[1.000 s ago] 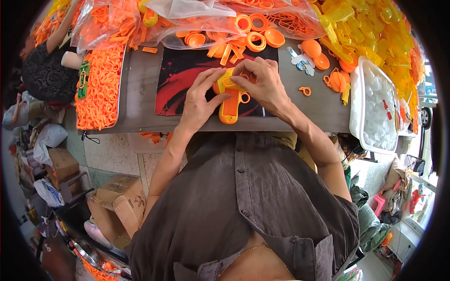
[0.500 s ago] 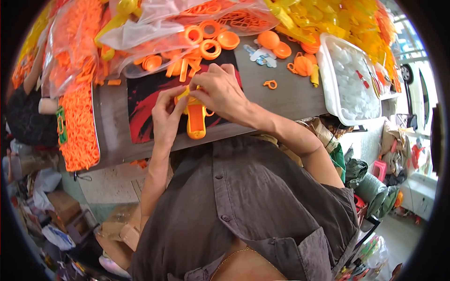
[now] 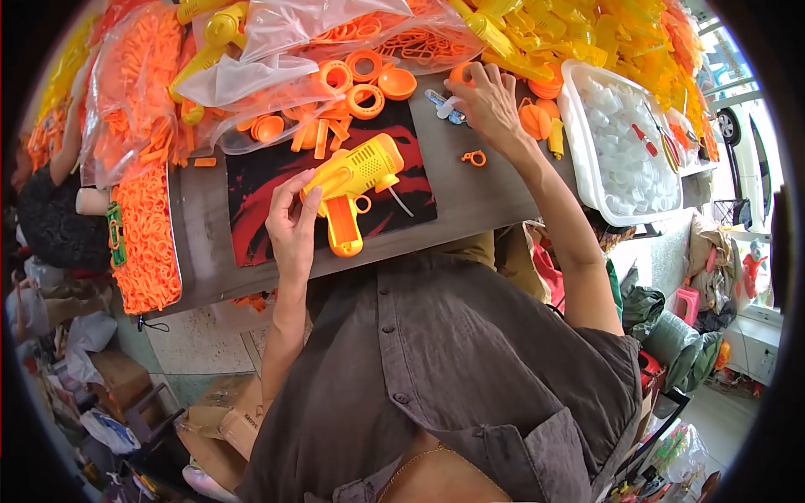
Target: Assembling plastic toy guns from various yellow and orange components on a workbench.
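Observation:
A yellow toy gun (image 3: 360, 172) with a round, perforated barrel end lies tilted over the dark red-and-black mat. Its handle has an open orange hollow and a small orange ring as trigger; a thin clear strip hangs beneath the barrel. My left hand (image 3: 293, 222) grips its rear, thumb and fingers closed on it. Farther right, my right hand (image 3: 495, 109) is over the loose parts, fingers bent and apart. It partly covers an orange round piece (image 3: 461, 74) and is beside small blue-and-white pieces (image 3: 444, 106); its fingertips are partly hidden.
Orange rings (image 3: 366, 101) and cups spill from a clear bag at the back. A small orange ring piece (image 3: 474, 158) lies on the grey table. To the right stands a white tub (image 3: 579, 159) of clear parts; yellow shells (image 3: 537, 33) are heaped behind. An orange-filled tray (image 3: 147, 243) stands left.
My right hand has left the toy gun and moved right to the orange parts. The gun, still in my left hand, has turned so its barrel points up and right.

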### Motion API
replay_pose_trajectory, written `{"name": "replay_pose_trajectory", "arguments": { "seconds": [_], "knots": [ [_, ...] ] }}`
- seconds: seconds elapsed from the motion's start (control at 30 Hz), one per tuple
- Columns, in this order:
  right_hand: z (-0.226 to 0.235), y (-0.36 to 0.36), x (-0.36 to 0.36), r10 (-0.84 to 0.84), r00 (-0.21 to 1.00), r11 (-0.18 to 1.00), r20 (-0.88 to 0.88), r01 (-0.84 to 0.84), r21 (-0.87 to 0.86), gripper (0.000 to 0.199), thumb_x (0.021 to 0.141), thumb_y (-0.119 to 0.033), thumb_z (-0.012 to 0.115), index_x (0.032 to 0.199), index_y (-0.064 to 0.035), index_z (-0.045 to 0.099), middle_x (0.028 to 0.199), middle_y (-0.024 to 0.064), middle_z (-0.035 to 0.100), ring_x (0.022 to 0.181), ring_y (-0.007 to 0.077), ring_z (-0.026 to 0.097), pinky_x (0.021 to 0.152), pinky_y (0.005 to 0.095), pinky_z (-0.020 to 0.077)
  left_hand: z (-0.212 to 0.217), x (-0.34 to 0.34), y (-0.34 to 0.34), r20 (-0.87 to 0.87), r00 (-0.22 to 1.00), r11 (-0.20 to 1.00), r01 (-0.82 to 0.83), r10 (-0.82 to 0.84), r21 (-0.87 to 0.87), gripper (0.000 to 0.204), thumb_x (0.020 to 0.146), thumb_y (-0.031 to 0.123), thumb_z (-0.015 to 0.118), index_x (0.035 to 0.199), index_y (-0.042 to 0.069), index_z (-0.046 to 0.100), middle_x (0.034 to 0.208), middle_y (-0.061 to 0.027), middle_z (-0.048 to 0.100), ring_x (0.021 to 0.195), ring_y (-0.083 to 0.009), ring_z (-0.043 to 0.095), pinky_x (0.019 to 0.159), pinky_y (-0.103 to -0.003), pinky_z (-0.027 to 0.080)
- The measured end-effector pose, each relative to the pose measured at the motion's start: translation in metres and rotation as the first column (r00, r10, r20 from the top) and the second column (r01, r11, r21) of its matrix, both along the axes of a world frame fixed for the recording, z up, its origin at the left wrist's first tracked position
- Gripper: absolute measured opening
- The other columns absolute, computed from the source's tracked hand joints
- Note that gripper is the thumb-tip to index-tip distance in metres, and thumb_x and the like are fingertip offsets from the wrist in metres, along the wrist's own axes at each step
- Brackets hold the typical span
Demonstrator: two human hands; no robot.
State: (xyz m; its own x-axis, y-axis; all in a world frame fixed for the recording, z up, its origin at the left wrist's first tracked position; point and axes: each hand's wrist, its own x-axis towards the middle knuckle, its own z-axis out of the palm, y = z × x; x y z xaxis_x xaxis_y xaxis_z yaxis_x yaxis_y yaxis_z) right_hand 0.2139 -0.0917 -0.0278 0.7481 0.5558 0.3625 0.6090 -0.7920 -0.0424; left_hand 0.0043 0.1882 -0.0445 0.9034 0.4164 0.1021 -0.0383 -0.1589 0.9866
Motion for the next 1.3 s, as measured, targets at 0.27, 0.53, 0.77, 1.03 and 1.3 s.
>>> {"name": "replay_pose_trajectory", "arguments": {
  "seconds": [0.27,0.53,0.77,1.03,1.3],
  "knots": [
    [0.001,-0.006,0.008,0.117,0.992,0.993,-0.047,-0.117,-0.006,0.023,0.075,-0.016,0.074,0.098,-0.0142,0.068,0.111,0.0039,0.050,0.109,0.0239,0.045,0.092,0.0428,0.0320,0.005,0.004,-0.006,0.056,0.998,0.998,-0.024,0.022,0.051,0.028,0.093,0.013,0.066,0.118,0.001,0.064,0.115,-0.0069,0.060,0.107,-0.0137,0.057,0.090,-0.026,0.048],
    [0.037,0.002,-0.039,0.273,0.896,0.904,0.350,-0.363,0.225,0.020,0.072,-0.009,0.074,0.090,-0.0157,0.067,0.102,0.0005,0.053,0.095,0.0208,0.051,0.084,0.0402,0.0355,0.052,0.034,-0.023,0.137,0.988,0.997,0.073,-0.074,0.016,0.028,0.094,0.012,0.063,0.119,0.000,0.062,0.110,-0.0070,0.064,0.099,-0.0135,0.062,0.087,-0.027,0.050],
    [0.036,0.045,-0.069,0.336,0.636,0.821,0.695,-0.559,0.115,0.032,0.069,-0.009,0.076,0.098,-0.0212,0.071,0.101,-0.0011,0.052,0.094,0.0178,0.051,0.080,0.0352,0.0342,0.074,0.059,-0.048,0.034,0.956,0.916,0.289,-0.291,-0.278,0.030,0.089,0.008,0.069,0.118,0.001,0.063,0.093,-0.0035,0.067,0.084,-0.0072,0.062,0.075,-0.021,0.050],
    [0.059,0.071,-0.079,0.501,0.786,0.659,-0.363,-0.075,0.749,0.020,0.084,-0.020,0.073,0.093,-0.0039,0.066,0.109,0.0079,0.050,0.109,0.0209,0.048,0.099,0.0327,0.0358,0.068,0.046,-0.020,0.037,0.979,0.978,0.201,-0.199,-0.061,0.029,0.086,0.010,0.071,0.113,0.002,0.065,0.081,-0.0003,0.065,0.073,-0.0042,0.059,0.070,-0.021,0.049],
    [0.053,0.064,-0.072,0.485,0.732,0.765,-0.478,-0.089,0.638,0.021,0.081,-0.029,0.073,0.085,-0.0098,0.065,0.112,0.0018,0.051,0.108,0.0153,0.048,0.090,0.0293,0.0325,0.057,0.026,0.006,0.151,0.975,0.865,0.065,-0.161,0.497,0.031,0.079,0.014,0.077,0.107,0.005,0.067,0.098,-0.0053,0.064,0.088,-0.0183,0.058,0.074,-0.029,0.050]
  ]
}}
